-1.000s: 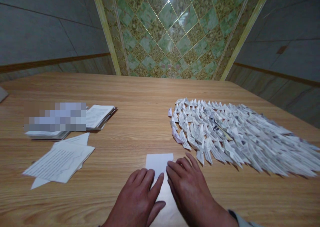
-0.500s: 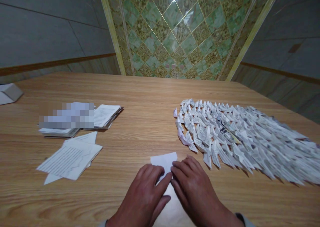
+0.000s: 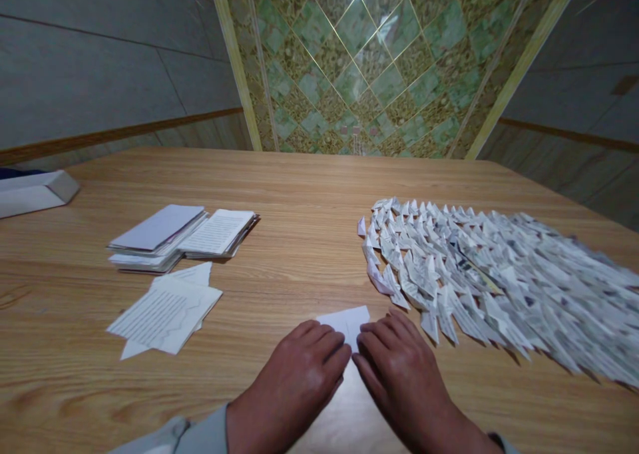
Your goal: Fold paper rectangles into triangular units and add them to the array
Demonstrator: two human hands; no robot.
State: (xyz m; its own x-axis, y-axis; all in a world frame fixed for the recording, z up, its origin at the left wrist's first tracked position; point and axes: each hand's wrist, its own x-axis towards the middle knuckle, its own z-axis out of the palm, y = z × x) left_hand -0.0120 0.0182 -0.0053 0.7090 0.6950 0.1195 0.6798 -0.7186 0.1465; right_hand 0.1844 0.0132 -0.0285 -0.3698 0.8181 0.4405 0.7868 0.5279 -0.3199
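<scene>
A white sheet of paper (image 3: 348,319) lies on the wooden table (image 3: 299,188) near its front edge, mostly covered by my hands. My left hand (image 3: 299,381) lies on its left part with fingers curled and pressed down. My right hand (image 3: 399,374) rests on its right part with fingers stretched out flat. The fingertips of both hands meet at the middle of the sheet. To the right, a wide spread of many small folded paper pieces (image 3: 479,274) covers the table.
At the left lie loose printed pages (image 3: 164,311) and behind them an open book with stacked pages (image 3: 184,234). A white box (image 3: 34,191) sits at the far left edge. Tiled walls stand behind the table.
My hands have drawn closer together over the sheet, covering more of it. The left fingers have curled. The view has shifted left, bringing the white box into sight.
</scene>
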